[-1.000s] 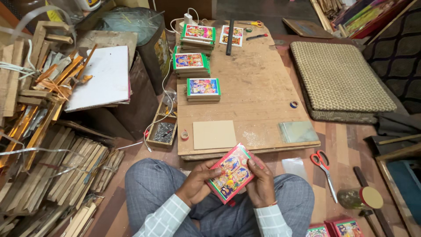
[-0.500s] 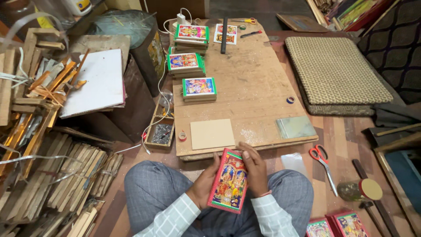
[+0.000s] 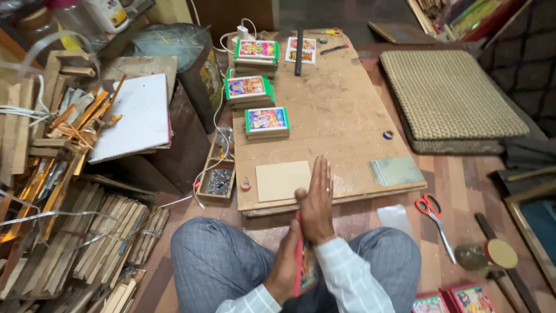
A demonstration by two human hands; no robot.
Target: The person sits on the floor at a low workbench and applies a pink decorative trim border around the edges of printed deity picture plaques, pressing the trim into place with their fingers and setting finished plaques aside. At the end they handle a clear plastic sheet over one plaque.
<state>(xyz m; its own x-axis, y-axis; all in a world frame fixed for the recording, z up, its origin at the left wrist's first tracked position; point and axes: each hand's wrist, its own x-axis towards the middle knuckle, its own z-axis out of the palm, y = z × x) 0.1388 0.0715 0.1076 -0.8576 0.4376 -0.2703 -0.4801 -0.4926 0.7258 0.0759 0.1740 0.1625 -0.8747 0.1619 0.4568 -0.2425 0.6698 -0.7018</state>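
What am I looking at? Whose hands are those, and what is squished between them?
A person sitting on the floor wears a camera on their head, so you look down as they do. The left hand and right hand press flat on both sides of a small framed picture, held on edge. In front lies a low wooden board with three stacks of framed pictures, a plain card and a glass sheet. Red scissors lie right, wood strips left.

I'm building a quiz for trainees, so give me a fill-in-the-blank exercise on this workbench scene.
1. Both hands press a framed picture standing on ____ between the palms.
2. On the wooden board, the stacks of framed pictures have ____ borders.
3. The scissors on the floor have ____ handles.

Missing words: edge; green; red
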